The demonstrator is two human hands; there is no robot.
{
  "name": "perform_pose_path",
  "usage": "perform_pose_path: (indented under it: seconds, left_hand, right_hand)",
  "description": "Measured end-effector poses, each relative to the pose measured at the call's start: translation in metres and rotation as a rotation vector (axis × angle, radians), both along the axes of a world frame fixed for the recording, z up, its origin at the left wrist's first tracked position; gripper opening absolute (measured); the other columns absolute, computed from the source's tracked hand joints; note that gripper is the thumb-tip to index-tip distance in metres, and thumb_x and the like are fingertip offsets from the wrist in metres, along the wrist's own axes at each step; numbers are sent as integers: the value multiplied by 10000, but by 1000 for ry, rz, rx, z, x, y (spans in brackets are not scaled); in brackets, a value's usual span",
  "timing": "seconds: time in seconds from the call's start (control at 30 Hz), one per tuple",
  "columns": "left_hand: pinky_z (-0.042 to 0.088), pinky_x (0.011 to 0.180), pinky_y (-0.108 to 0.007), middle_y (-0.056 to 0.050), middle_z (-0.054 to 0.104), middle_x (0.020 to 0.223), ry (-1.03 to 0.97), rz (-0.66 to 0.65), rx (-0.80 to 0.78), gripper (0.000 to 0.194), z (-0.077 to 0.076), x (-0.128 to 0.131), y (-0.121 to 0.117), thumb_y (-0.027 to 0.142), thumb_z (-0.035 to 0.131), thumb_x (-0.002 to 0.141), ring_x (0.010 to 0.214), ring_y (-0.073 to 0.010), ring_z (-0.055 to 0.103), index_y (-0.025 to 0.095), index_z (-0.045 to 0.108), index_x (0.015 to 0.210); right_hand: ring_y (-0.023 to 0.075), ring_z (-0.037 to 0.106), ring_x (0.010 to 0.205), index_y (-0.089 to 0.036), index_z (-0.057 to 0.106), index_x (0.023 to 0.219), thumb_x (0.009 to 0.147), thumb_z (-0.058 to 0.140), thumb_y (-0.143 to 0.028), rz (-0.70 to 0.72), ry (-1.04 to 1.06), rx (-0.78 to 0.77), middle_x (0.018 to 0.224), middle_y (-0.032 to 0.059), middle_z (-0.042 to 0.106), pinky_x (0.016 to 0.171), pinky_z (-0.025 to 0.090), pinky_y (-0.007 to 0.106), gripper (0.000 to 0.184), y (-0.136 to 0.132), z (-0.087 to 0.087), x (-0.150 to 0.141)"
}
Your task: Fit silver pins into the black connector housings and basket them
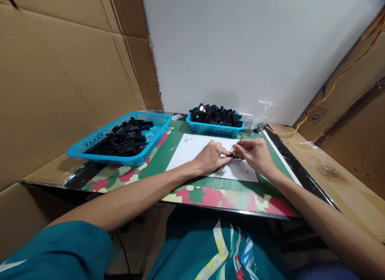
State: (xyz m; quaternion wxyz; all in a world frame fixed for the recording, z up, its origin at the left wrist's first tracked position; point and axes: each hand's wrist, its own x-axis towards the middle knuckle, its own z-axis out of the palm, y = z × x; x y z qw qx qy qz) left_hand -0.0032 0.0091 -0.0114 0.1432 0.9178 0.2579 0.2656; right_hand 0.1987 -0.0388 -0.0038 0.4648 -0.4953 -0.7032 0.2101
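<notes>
My left hand (213, 156) rests on a white sheet (183, 151), its fingers closed on a small black plastic piece (240, 157). Just to the right, my right hand (255, 152) pinches a thin, dark, stick-like tool (241, 138) whose upper end sticks out above the fingers. Its lower end meets the black piece, though the fingers hide the exact contact. A pile of tiny metallic bits (219, 171) lies on the sheet below my left hand. More such bits (188, 138) are scattered near the sheet's far left corner.
A blue basket (215, 129) heaped with small black pieces stands behind the sheet. To the left, a larger blue basket (162, 141) holds longer black pieces. Clear plastic bags (255, 121) lie at the back right. Cardboard walls (75, 63) flank the table; a yellow cable (326, 96) runs along the right.
</notes>
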Motion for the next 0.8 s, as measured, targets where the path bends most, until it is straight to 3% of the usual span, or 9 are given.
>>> perform_pose_path:
  seconds: [0.17, 0.33, 0.43, 0.53, 0.63, 0.7, 0.8]
  left_hand:
    - [440, 744, -320, -47, 774, 796, -17, 19, -25, 176, -4, -5, 0, 275, 690, 911, 736, -196, 636, 230, 853, 960]
    - [488, 752, -312, -51, 811, 877, -116, 34, -79, 160, 0, -7, 2, 290, 713, 901, 789, -202, 699, 217, 844, 957]
    - [513, 724, -303, -77, 824, 995, -293, 141, -104, 206, 24, -8, 14, 348, 728, 908, 861, -206, 734, 185, 822, 991]
    - [532, 793, -332, -90, 819, 994, -405, 343, 43, 233, 62, -10, 42, 364, 738, 913, 870, -203, 726, 175, 804, 1032]
    - [510, 896, -363, -85, 815, 1046, -345, 511, 181, 213, 96, -10, 78, 350, 705, 947, 940, -218, 725, 185, 798, 1045]
    - [469, 971, -403, -83, 812, 1070, -200, 622, 243, 222, 109, -7, 99, 362, 695, 956, 993, -248, 715, 190, 795, 1057]
    - [406, 1032, -452, -106, 806, 1064, -81, 647, 272, 222, 113, 3, 120, 354, 695, 955, 1016, -283, 697, 175, 798, 1036]
  right_hand:
    - [274, 762, 647, -195, 744, 702, 928, 679, -423, -21, -68, 30, 680, 85, 779, 563, 560, 331, 327, -2, -2, -7]
    - [290, 787, 723, -183, 757, 787, 884, 747, -513, -22, 173, 28, 769, 105, 801, 660, 635, 370, 344, 3, -6, -6]
    - [267, 782, 759, -182, 748, 860, 893, 746, -514, -91, 345, 151, 807, 101, 796, 749, 657, 387, 333, 4, 1, 4]
    - [265, 779, 753, -182, 739, 863, 891, 742, -529, -133, 432, 197, 799, 98, 787, 758, 669, 405, 348, 4, 10, 13]
    - [273, 778, 738, -179, 732, 854, 890, 729, -559, -124, 424, 188, 792, 105, 784, 738, 675, 419, 382, 3, 15, 17]
    - [270, 772, 722, -179, 729, 848, 883, 732, -569, -100, 414, 185, 781, 106, 780, 724, 672, 418, 392, 3, 15, 16]
    - [257, 759, 697, -188, 726, 837, 872, 744, -564, -52, 415, 177, 769, 96, 772, 711, 665, 408, 378, 4, 13, 14]
